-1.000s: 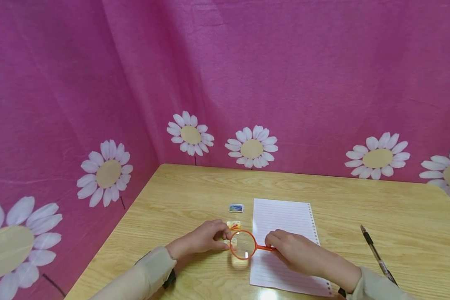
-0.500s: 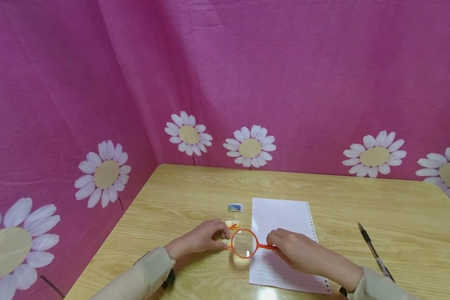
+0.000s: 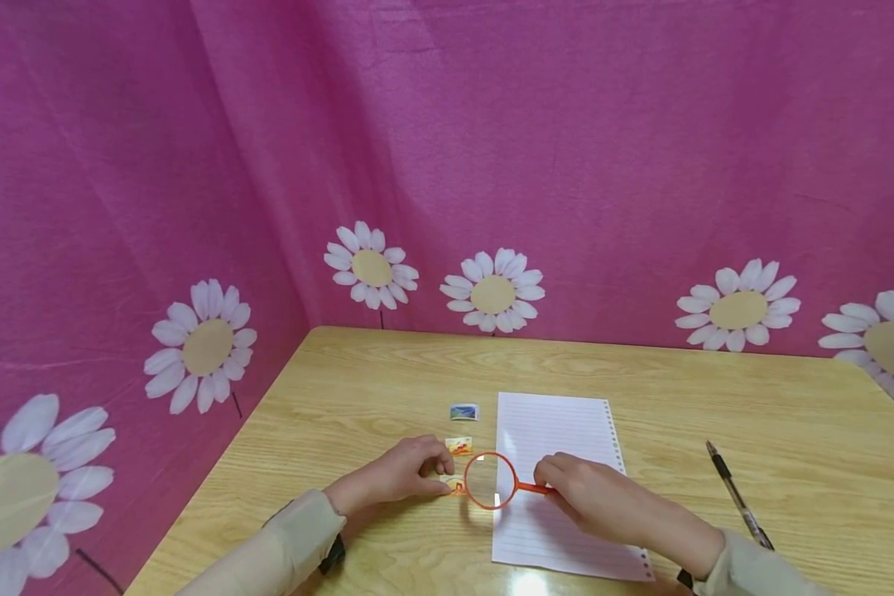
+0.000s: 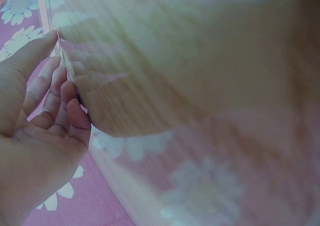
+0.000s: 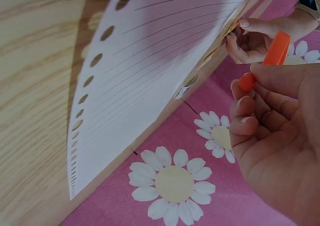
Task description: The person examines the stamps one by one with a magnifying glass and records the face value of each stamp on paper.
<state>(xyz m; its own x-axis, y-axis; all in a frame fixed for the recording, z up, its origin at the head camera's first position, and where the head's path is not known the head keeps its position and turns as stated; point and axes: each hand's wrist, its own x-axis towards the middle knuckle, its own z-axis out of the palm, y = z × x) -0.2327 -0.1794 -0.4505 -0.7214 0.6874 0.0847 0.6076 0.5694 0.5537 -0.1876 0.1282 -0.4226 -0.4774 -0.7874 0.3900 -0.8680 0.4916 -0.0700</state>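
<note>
1. One blue card point(image 3: 464, 411) lies farthest from the person in a short column on the table point(image 3: 372, 372), as the head view shows; a red-and-yellow card point(image 3: 459, 446) sits in the middle and a pale yellow card point(image 3: 454, 483) is nearest.
2. From the same view, the left hand point(image 3: 401, 472) rests at the left side of the pale yellow card, its fingers loosely bent and the thumb apart from them.
3. The right hand point(image 3: 584, 497) pinches the handle of an orange magnifying glass point(image 3: 491, 480); its round lens is just right of the pale yellow card and overlaps the left edge of a lined sheet point(image 3: 536, 534).
4. A pen point(image 3: 740, 495) lies right of the sheet, and a pink curtain point(image 3: 566, 124) printed with white flowers stands behind the table.
5. Seen from the left wrist, the thumb points toward the table surface and the fingers curl softly beneath it; the cards are too edge-on to make out.
6. Seen from the right wrist, the thumb and index finger grip the orange handle, the other fingers curl below, and the punched edge of the sheet shows alongside.
</note>
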